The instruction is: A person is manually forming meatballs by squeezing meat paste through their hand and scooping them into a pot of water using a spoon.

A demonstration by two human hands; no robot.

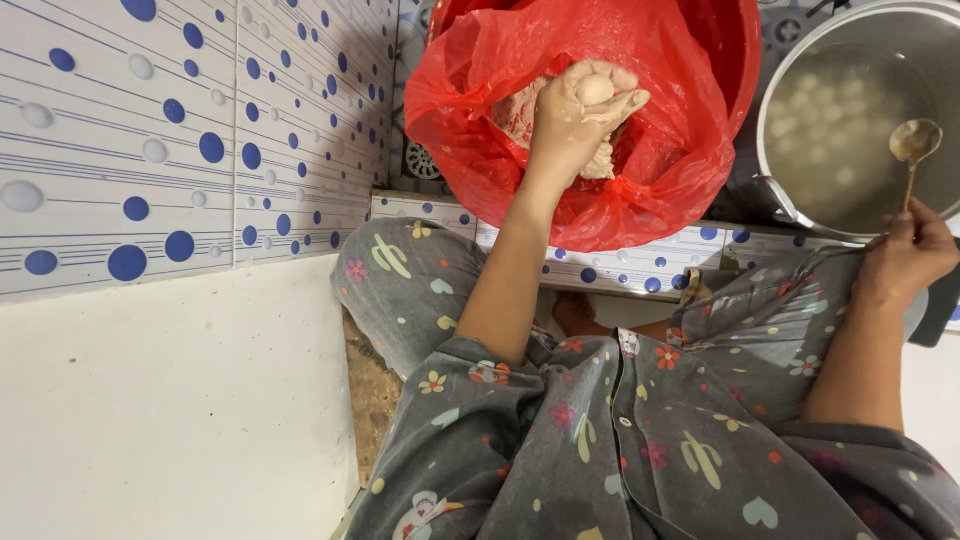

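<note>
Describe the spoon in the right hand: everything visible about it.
The spoon is a metal one with a rounded bowl and a thin, straight handle. The right hand pinches the end of the handle, so the bowl hangs over the large metal pot of cloudy liquid with pale balls floating in it. The bowl looks coated in wet, pale paste. Whether it touches the liquid cannot be told.

This looks like a home kitchen, worked at floor level. A wall (150, 130) of white tiles with blue dots fills the nine to eleven o'clock side. At twelve o'clock a red basin (735, 50) lined with a red plastic bag (470, 100) holds a pale paste. At two o'clock a metal pot (800, 60) holds cloudy water with pale balls (820, 110) in it.
</note>
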